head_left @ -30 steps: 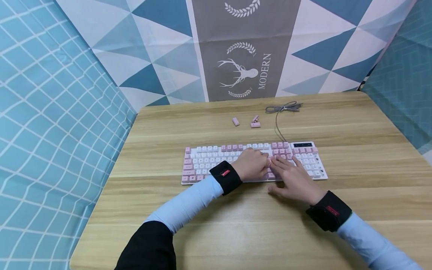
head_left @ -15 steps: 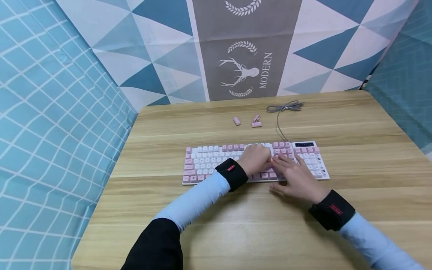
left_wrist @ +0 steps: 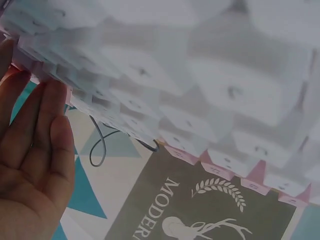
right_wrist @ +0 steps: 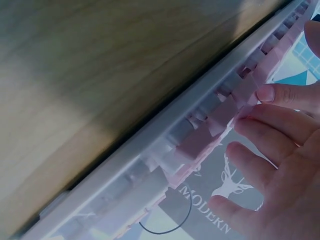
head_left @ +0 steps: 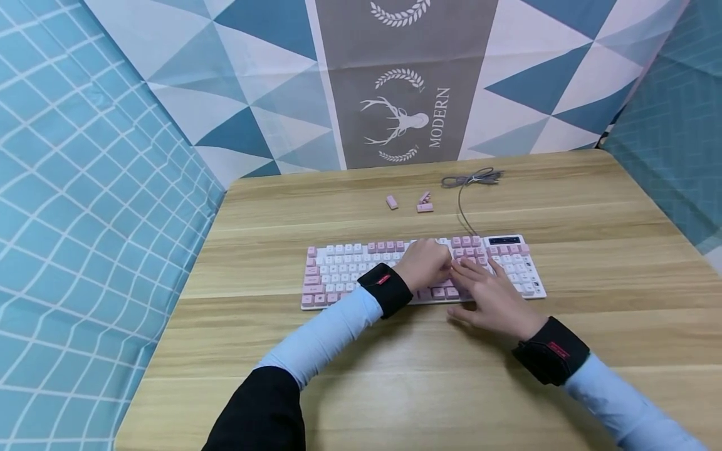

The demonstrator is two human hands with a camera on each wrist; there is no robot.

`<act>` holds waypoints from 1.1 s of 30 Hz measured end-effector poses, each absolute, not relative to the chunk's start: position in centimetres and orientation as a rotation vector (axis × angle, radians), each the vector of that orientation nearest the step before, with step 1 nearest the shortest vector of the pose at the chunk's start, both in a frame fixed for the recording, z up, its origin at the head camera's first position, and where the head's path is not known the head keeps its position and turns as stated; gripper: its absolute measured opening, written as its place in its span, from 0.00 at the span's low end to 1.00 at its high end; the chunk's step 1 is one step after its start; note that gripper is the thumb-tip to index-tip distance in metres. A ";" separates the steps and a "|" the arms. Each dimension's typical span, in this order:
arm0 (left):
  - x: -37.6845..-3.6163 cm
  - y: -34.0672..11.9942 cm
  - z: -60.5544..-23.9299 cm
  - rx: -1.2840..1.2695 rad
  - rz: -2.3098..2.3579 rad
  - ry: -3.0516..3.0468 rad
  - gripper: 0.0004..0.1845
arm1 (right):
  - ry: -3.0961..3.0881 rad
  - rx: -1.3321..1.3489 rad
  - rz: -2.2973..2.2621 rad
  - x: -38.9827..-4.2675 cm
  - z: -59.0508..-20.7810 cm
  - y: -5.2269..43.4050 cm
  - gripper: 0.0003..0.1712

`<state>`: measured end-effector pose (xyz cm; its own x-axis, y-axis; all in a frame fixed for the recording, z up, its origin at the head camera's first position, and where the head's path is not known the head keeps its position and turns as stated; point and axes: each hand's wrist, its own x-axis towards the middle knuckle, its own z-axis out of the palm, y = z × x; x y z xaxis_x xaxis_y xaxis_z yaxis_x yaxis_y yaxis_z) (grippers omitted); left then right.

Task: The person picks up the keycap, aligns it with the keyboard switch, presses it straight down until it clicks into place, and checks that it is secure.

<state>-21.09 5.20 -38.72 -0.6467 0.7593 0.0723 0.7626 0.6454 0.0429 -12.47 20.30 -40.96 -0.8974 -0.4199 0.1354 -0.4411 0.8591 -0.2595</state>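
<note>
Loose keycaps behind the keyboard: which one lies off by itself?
The left loose keycap lies alone on the table. The other two sit together to its right, nearer the grey cable.

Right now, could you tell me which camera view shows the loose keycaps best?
The head view: three pink keycaps lie on the table behind the keyboard. Neither wrist view shows them, only keyboard close-ups.

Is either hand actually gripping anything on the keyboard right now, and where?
The right hand rests flat on the keyboard, gripping nothing. The left hand is curled over the middle keys; whether it pinches a keycap cannot be told.
</note>
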 end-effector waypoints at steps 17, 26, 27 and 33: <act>-20.8 5.4 -38.8 -1.295 -0.055 -2.779 0.06 | -2.973 0.679 0.447 -12.6 -41.0 20.4 0.42; -20.6 5.6 -38.8 -1.310 0.119 -2.697 0.06 | -2.984 0.684 0.447 -12.7 -40.8 20.2 0.44; -20.7 5.6 -38.7 -1.314 0.110 -2.702 0.06 | -2.987 0.683 0.446 -12.7 -40.8 20.2 0.45; -20.9 5.5 -38.3 -1.330 0.020 -2.749 0.05 | -2.993 0.678 0.449 -13.1 -40.7 20.3 0.44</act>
